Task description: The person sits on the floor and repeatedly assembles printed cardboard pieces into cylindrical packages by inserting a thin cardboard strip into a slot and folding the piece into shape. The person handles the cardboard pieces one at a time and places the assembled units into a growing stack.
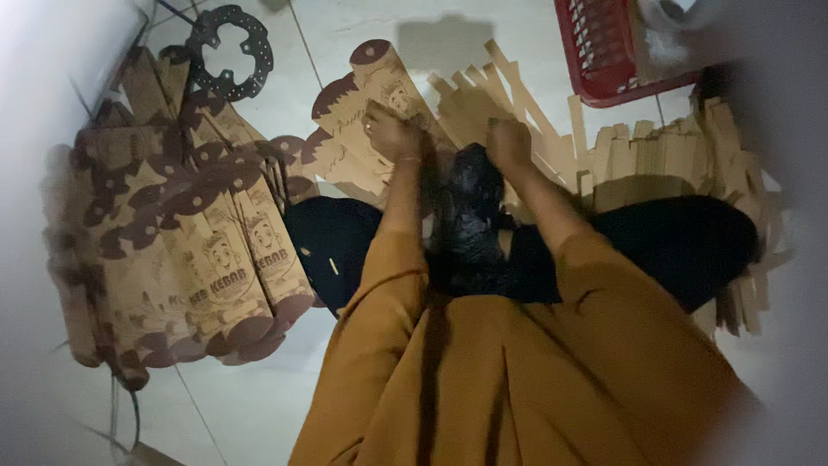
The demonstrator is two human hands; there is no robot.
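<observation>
My left hand, with a ring on one finger, and my right hand are both closed on the top of a black plastic bag. The bag hangs between my forearms, over my dark-clothed lap. Both arms wear mustard-coloured sleeves. Just beyond the hands lie brown printed paper sleeves with dark rounded ends, flat on the floor. What the bag holds is hidden.
A large fanned pile of the same printed paper sleeves lies at the left. Plain brown paper strips are stacked at the right. A red plastic basket stands at the top right, and a black perforated metal ring lies at the top left on the pale tiled floor.
</observation>
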